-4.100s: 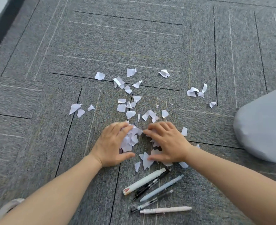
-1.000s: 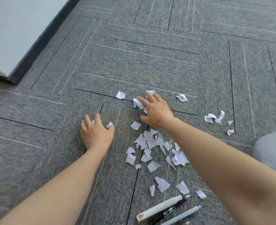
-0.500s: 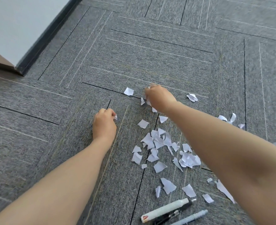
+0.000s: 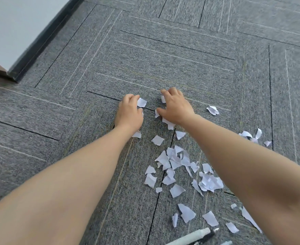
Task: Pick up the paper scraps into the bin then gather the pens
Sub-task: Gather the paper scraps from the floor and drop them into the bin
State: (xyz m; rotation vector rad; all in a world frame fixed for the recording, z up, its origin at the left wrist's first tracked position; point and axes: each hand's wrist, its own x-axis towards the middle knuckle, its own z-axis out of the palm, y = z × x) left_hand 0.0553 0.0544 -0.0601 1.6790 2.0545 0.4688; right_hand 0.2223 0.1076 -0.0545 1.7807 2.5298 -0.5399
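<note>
Left hand [image 4: 129, 114]: curled on the carpet at the far side of the main scrap heap [image 4: 179, 167], pinching a white scrap [image 4: 141, 102] at its fingertips.
Right hand [image 4: 175, 107]: just beside the left one, fingers bent down over a few scraps [image 4: 168, 123] and raking them; it covers them loosely, and whether any is truly gripped I cannot tell.
Main scrap heap: on the grey carpet [image 4: 163, 59], between the two forearms and nearer the person than the hands.
Stray scraps: one crumpled piece [image 4: 212, 110] beyond the heap to its right, a small cluster [image 4: 251, 136] farther right still.
Pens [image 4: 191, 238]: at the bottom edge, nearer the person than the heap, untouched.
Bin: not in view.
Progress: early, by my reading; most paper lies loose on the floor, nothing shown binned, pens not yet gathered.
Change: half a second ago the left hand sat well to the left of the heap as a closed fist; it has now moved up beside the right hand and taken the far scrap.
</note>
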